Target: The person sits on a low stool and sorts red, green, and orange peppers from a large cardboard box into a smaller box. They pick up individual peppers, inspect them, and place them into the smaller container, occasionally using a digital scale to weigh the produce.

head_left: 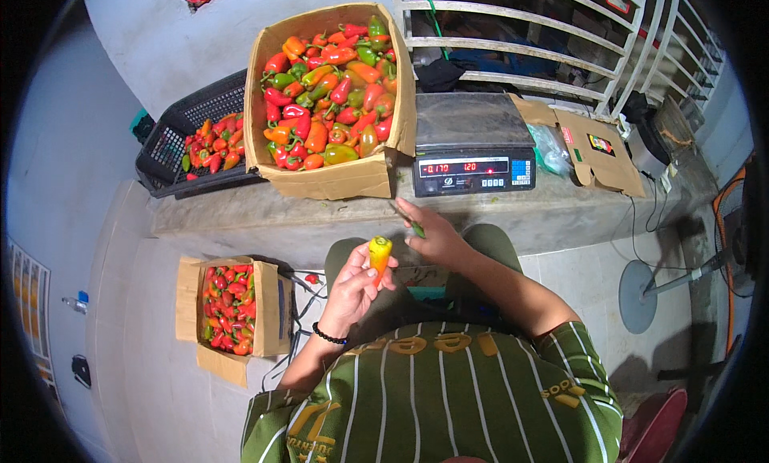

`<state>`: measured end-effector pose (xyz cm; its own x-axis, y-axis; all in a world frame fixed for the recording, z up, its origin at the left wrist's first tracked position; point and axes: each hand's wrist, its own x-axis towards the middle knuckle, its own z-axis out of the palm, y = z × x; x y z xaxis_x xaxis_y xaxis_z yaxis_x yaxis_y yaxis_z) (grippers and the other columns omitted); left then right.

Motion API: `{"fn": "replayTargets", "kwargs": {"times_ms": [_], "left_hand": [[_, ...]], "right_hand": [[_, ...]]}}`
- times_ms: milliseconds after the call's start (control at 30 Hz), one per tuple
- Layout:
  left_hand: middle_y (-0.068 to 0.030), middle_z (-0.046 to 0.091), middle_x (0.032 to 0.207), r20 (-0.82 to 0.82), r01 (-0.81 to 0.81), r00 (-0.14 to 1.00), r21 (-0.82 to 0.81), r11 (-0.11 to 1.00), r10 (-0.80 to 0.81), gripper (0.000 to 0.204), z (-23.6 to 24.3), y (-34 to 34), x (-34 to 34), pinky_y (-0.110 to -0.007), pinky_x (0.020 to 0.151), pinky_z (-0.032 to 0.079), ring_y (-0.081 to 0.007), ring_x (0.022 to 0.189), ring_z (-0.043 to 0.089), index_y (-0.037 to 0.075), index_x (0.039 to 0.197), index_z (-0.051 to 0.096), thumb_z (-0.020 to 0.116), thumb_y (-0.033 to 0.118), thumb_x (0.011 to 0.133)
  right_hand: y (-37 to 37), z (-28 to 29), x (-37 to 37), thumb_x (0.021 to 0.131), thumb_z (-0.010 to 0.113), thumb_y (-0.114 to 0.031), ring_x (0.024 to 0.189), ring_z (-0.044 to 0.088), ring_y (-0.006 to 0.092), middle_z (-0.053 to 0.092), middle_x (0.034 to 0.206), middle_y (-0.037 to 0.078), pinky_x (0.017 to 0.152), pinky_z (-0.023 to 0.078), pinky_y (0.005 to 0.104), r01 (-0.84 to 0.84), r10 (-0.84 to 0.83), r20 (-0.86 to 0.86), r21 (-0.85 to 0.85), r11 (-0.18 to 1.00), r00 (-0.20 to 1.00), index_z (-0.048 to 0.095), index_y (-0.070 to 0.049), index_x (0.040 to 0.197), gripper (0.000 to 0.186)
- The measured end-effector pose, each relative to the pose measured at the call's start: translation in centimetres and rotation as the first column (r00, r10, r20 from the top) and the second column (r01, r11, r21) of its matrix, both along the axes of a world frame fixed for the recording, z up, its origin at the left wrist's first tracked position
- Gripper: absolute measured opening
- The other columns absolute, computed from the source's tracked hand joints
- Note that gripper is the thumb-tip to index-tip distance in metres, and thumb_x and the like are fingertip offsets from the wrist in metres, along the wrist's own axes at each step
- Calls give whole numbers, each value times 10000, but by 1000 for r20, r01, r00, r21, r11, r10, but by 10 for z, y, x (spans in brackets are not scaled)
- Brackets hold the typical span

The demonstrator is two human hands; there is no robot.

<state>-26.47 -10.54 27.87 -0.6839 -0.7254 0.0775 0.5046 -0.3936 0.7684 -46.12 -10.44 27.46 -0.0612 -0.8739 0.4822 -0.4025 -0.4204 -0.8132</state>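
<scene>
My left hand [352, 288] is closed around a yellow and orange pepper [380, 259], held upright over my lap. The pepper's top faces up and shows a ring-shaped mark with no long stem. Just to the right and a little farther off, my right hand [436, 237] pinches a slim green piece [418, 230]. Whether that piece is a stem or a small tool's handle I cannot tell. Beyond both hands stands a large cardboard box [328, 187] full of red, orange and green peppers [332, 94].
On the concrete ledge [304, 216] are a black crate [188, 114] with more peppers, a digital scale [473, 171] and flattened cardboard [597, 155]. A smaller box [272, 307] of peppers stands on the floor at left, near loose cables. At right is a round-based stand [638, 296].
</scene>
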Motion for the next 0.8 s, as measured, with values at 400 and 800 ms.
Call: {"fn": "replayTargets", "kwargs": {"times_ms": [400, 800], "left_hand": [[30, 404, 579, 154, -58, 988, 409, 911, -6, 521, -12, -8, -15, -213, 328, 230, -70, 339, 283, 99, 923, 496, 323, 589, 887], [-16, 413, 572, 263, 9, 964, 140, 990, -46, 562, -3, 16, -23, -222, 367, 277, -89, 389, 307, 84, 876, 480, 234, 588, 904]], "right_hand": [[11, 13, 16, 677, 724, -280, 1028, 515, 240, 517, 1116, 133, 930, 382, 330, -227, 231, -47, 87, 970, 972, 419, 6, 1250, 710], [10, 23, 5, 774, 652, -250, 781, 538, 126, 575, 918, 58, 735, 438, 270, -114, 15, 279, 343, 932, 960, 565, -13, 934, 298]]}}
